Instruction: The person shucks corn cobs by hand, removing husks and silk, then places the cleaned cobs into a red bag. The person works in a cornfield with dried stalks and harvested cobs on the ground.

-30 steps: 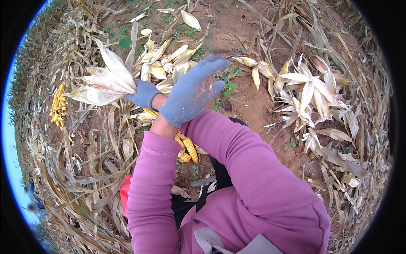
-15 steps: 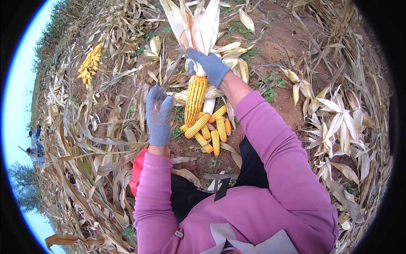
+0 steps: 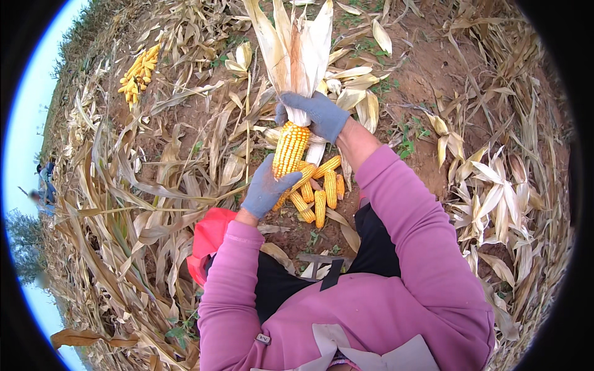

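A yellow corn cob [image 3: 290, 147] is bared, its pale husk [image 3: 304, 49] folded back and fanned out beyond it. My gloved right hand [image 3: 318, 113] is closed round the gathered husk just past the cob. My gloved left hand [image 3: 267, 187] wraps round the cob's near end, thumb across its front; that tip is hidden by the hand. Right under the cob, on the soil, lies a small heap of husked corn cobs [image 3: 320, 207], partly covered by it.
Dry stalks and leaves [image 3: 133, 204] cover the ground at left. A second pile of corn cobs [image 3: 140, 69] lies far left. Loose husks [image 3: 498, 191] are strewn at right. Something red [image 3: 210, 238] sits beside my left forearm. People [image 3: 46, 188] are at the far left edge.
My left hand was apart from the cob with its fingers up; it has come down and right and closed on the cob. My right hand keeps its hold on the husk.
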### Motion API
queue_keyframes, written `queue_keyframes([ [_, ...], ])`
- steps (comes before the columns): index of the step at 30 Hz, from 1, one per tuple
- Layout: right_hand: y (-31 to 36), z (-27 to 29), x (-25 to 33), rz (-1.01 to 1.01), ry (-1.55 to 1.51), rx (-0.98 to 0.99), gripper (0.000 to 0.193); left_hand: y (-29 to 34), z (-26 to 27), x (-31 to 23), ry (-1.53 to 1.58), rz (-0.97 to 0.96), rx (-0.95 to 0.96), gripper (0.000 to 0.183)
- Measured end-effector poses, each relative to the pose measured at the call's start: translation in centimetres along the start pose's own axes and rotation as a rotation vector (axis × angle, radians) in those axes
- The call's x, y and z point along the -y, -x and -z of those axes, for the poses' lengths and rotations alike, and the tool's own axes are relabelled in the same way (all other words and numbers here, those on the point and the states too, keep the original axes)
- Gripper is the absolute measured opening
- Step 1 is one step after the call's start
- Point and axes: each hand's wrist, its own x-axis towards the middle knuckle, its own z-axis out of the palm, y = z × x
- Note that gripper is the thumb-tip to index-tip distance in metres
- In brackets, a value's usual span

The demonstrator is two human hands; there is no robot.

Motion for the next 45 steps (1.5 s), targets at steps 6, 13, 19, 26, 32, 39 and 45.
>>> queue_keyframes([
  [6, 0.1, 0.2, 0.4, -0.044, 0.158, -0.104, 0.03, -0.3, 0.3, -0.2, -0.357, -0.023, -0.089, 0.055],
  [13, -0.3, 0.1, -0.3, -0.054, -0.077, -0.272, 0.027, -0.2, -1.0, -0.3, -0.483, 0.004, -0.145, 0.057],
  [19, -0.1, -0.4, -0.1, -0.038, -0.174, -0.329, 0.026, -0.3, -1.6, 0.4, -0.362, -0.043, -0.154, 0.061],
  [26, 0.3, -1.0, 0.1, -0.018, -0.176, -0.398, 0.028, -0.1, -2.4, -0.4, -0.345, -0.038, -0.159, 0.067],
  [32, 0.1, -1.1, 0.1, 0.0, -0.166, -0.403, 0.029, -0.1, -2.5, 0.0, -0.349, -0.037, -0.172, 0.067],
  [39, 0.1, -1.2, 0.1, 0.015, -0.106, -0.366, 0.029, 0.1, -2.8, 0.3, -0.2, -0.065, -0.155, 0.059],
  [45, 0.4, -1.6, 0.6, -0.007, -0.16, -0.29, 0.028, 0.3, -2.5, -0.6, 0.421, 0.017, 0.036, 0.048],
])
